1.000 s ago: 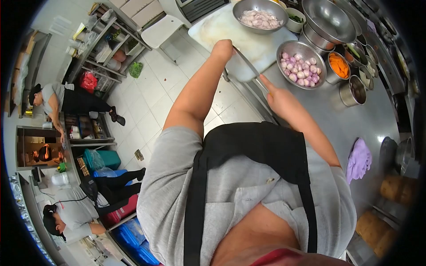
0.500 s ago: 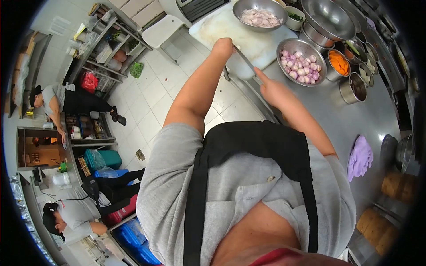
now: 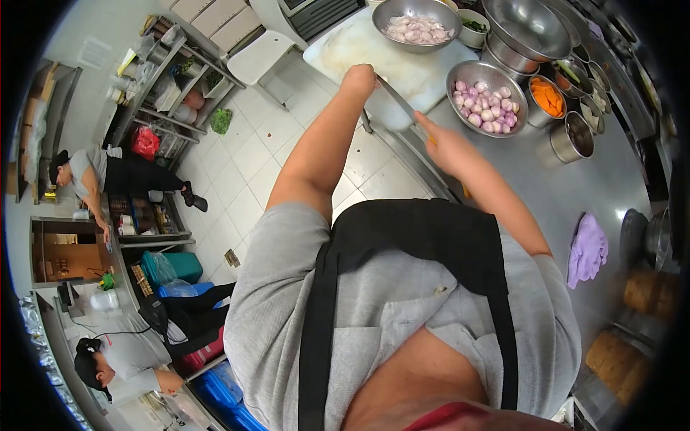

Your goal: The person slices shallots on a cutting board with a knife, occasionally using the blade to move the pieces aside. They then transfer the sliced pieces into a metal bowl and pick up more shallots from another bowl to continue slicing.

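A knife (image 3: 396,96) with a yellow handle is in my right hand (image 3: 445,146), its blade slanting over the edge of the white cutting board (image 3: 345,49). Near the blade's tip, my left hand (image 3: 361,77) is closed above the board, and whatever its fingers hold is too small to make out. Peeled shallots fill a perforated metal bowl (image 3: 523,123) right of the board. At the board's far side stands a metal bowl (image 3: 384,34) of sliced shallots.
A container of orange pieces (image 3: 547,98), a metal pot (image 3: 571,140) and a large empty bowl (image 3: 528,29) stand on the steel counter. A purple cloth (image 3: 588,251) lies nearer. Two people (image 3: 90,176) (image 3: 126,359) are at the left, by another counter.
The view has shifted slightly. My right hand has turned a little, so more of the yellow handle shows. The two people at the left have moved slightly.
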Motion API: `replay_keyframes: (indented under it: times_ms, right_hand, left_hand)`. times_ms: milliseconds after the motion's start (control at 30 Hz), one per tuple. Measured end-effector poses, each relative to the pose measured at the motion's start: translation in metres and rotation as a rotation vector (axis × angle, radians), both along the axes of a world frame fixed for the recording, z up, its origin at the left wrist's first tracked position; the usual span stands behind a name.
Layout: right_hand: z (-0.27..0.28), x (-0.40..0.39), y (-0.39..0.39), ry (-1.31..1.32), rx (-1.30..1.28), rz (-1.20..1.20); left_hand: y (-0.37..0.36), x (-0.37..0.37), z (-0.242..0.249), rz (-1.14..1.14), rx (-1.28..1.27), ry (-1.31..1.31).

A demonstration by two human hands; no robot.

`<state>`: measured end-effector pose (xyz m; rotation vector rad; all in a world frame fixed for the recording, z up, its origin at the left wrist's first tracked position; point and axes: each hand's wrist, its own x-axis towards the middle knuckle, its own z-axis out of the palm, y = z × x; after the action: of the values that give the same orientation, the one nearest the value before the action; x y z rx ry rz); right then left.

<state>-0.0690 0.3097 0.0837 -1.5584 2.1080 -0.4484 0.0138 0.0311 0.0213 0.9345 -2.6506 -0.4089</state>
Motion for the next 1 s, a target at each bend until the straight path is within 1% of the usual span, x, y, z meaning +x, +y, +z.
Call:
replay_keyframes:
  times_ms: [67, 167, 233, 267, 300, 367, 467, 533, 600, 700, 767, 800, 833, 867, 933, 967, 1000]
  right_hand:
    - [0.005, 0.002, 0.013, -0.020, -0.017, 0.008]
    - [0.019, 0.006, 0.019, 0.010, 0.015, 0.032]
    - [0.023, 0.009, 0.018, 0.010, 0.069, 0.015]
    - [0.014, 0.008, 0.013, 0.008, 0.070, 0.013]
    - [-0.003, 0.005, 0.002, 0.015, 0.017, 0.007]
    - [-0.013, 0.000, -0.006, 0.027, -0.045, 0.002]
    - [-0.006, -0.001, -0.004, -0.050, -0.089, 0.001]
    - [0.021, 0.005, 0.013, -0.015, 0.061, 0.020]
    - [0.022, 0.006, 0.021, -0.015, 0.060, 0.022]
    - [0.020, 0.009, 0.015, -0.003, 0.063, 0.021]
    - [0.006, 0.008, 0.007, 0.000, 0.085, 0.007]
    - [-0.009, 0.006, -0.001, 0.009, 0.024, 0.004]
    - [-0.013, 0.006, -0.007, 0.021, -0.040, 0.004]
    - [-0.013, 0.004, -0.007, 0.021, -0.045, 0.005]
    - [-0.002, 0.004, -0.006, -0.028, 0.028, 0.010]
    - [0.003, 0.003, -0.002, -0.028, 0.025, 0.009]
    - [0.007, 0.004, 0.005, -0.038, 0.028, 0.012]
  left_hand:
    - [0.006, 0.000, 0.007, 0.026, -0.005, -0.103]
    - [0.001, -0.004, -0.002, 0.061, 0.006, -0.109]
    - [0.002, -0.001, 0.003, 0.048, 0.008, -0.107]
    - [0.004, -0.001, 0.003, 0.031, 0.013, -0.104]
    - [0.003, -0.001, 0.000, 0.027, 0.013, -0.105]
    - [-0.006, -0.002, -0.005, 0.010, 0.092, -0.080]
    - [-0.001, 0.002, -0.001, 0.021, 0.037, -0.063]
    - [0.001, -0.001, 0.006, 0.034, 0.064, -0.077]
    - [0.005, 0.000, 0.003, 0.051, 0.095, -0.094]
    - [-0.003, 0.000, -0.003, 0.051, 0.077, -0.048]
    - [-0.008, -0.002, -0.011, 0.026, 0.116, -0.042]
    - [-0.004, -0.001, -0.007, 0.022, 0.115, -0.043]
    - [0.002, 0.000, 0.004, 0.017, 0.090, -0.064]
    - [0.005, 0.002, 0.010, 0.015, 0.065, -0.087]
    - [-0.006, 0.003, -0.004, -0.011, 0.070, -0.064]
    - [-0.013, 0.001, -0.011, -0.033, 0.079, -0.034]
    - [-0.010, 0.001, -0.007, -0.033, 0.080, -0.033]
